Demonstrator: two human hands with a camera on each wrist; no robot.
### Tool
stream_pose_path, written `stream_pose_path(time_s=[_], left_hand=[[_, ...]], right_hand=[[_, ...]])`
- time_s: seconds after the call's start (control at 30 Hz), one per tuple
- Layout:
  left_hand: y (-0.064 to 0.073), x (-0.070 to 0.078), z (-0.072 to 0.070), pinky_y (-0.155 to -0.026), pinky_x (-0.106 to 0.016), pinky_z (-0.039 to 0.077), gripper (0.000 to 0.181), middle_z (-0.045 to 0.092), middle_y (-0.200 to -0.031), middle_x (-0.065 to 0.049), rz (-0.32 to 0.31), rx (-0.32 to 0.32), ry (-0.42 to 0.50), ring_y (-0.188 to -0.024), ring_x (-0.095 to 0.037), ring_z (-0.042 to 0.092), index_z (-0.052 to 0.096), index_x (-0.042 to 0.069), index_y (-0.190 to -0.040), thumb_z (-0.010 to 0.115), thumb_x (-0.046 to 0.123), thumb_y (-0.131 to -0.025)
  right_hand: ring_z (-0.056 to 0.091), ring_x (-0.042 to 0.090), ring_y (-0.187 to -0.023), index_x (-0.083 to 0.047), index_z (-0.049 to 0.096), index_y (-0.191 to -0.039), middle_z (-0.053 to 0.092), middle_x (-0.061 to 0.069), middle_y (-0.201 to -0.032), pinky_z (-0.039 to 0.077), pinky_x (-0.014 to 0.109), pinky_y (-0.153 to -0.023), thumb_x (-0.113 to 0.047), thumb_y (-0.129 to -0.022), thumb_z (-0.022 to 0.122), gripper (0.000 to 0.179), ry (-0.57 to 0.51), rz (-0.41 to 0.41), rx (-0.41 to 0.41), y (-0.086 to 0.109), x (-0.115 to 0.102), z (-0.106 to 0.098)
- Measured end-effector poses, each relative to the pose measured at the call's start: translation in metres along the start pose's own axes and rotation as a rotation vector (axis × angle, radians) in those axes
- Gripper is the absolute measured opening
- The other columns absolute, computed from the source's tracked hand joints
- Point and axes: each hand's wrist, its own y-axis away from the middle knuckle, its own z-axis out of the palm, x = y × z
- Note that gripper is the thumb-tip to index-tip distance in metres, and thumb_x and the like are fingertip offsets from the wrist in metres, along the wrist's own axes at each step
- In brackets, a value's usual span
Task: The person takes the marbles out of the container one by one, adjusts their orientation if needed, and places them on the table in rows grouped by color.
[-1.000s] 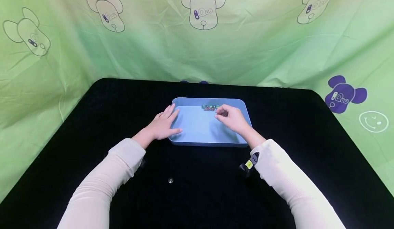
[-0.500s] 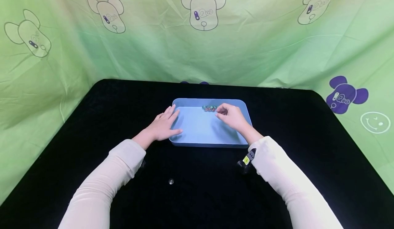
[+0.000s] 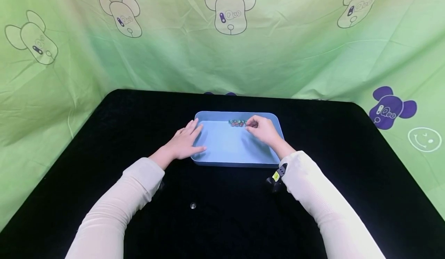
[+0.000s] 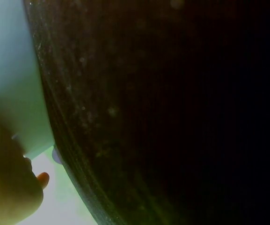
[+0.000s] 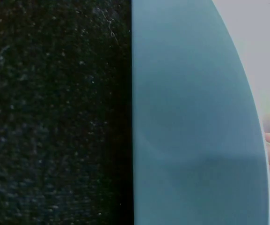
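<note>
A shallow blue tray (image 3: 222,145) lies on the black table, its blue wall (image 5: 195,103) filling much of the right wrist view. Several glass marbles (image 3: 237,123), greenish and reddish, sit close together inside it near the far wall. My left hand (image 3: 182,142) rests with spread fingers over the tray's left rim. At the right end of the marbles is my right hand (image 3: 265,130), fingers curled and thumb below them; whether a marble is between the fingertips is too small to tell. In the right wrist view this hand shows only partly, behind the tray's edge.
One clear marble (image 3: 193,205) lies on the black tabletop (image 3: 229,220), in front of the tray and between the forearms. A green curtain (image 3: 167,62) with printed bear heads surrounds the table's back and sides.
My right hand has shifted slightly right and away from me at the marbles' right end, and its forearm has swung left. The left hand stays on the rim.
</note>
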Motion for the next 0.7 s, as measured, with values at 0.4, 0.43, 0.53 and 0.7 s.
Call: stream_pose_path(time_s=[0.4,0.43,0.53,0.7], left_hand=[[0.000,0.000,0.000,-0.099,-0.045,0.011,0.078,-0.002,-0.144,-0.011,0.014,0.007,-0.004,-0.129,-0.023,-0.003,0.012,0.008,-0.139,0.043,0.053,-0.083],[0.000,0.000,0.000,-0.099,-0.045,0.011,0.079,-0.002,-0.144,-0.011,0.015,0.007,-0.005,-0.129,-0.024,-0.003,0.012,0.007,-0.139,0.042,0.053,-0.083],[0.000,0.000,0.000,-0.098,-0.046,0.011,0.079,-0.003,-0.144,-0.011,0.015,0.006,-0.008,-0.129,-0.025,-0.002,0.012,0.007,-0.139,0.042,0.053,-0.083],[-0.001,0.000,0.000,-0.098,-0.046,0.011,0.079,-0.003,-0.144,-0.011,0.011,0.002,-0.005,-0.129,-0.025,-0.003,0.012,0.008,-0.139,0.042,0.053,-0.083]], right_hand=[[0.054,0.024,-0.079,0.002,0.058,-0.091,0.059,0.014,-0.086,0.042,0.033,-0.070,-0.009,-0.080,0.056,0.015,0.029,0.033,-0.008,-0.006,0.006,-0.003],[0.054,0.024,-0.080,0.002,0.058,-0.091,0.059,0.015,-0.086,0.042,0.033,-0.070,-0.009,-0.080,0.056,0.015,0.033,0.036,-0.009,-0.007,0.007,-0.003],[0.053,0.024,-0.080,0.002,0.057,-0.092,0.059,0.015,-0.087,0.041,0.033,-0.070,-0.009,-0.080,0.055,0.016,0.046,0.040,-0.021,-0.009,0.007,-0.004],[0.052,0.024,-0.079,0.002,0.057,-0.092,0.058,0.015,-0.087,0.041,0.034,-0.070,-0.008,-0.080,0.055,0.017,0.072,0.042,-0.043,-0.012,0.008,-0.004]])
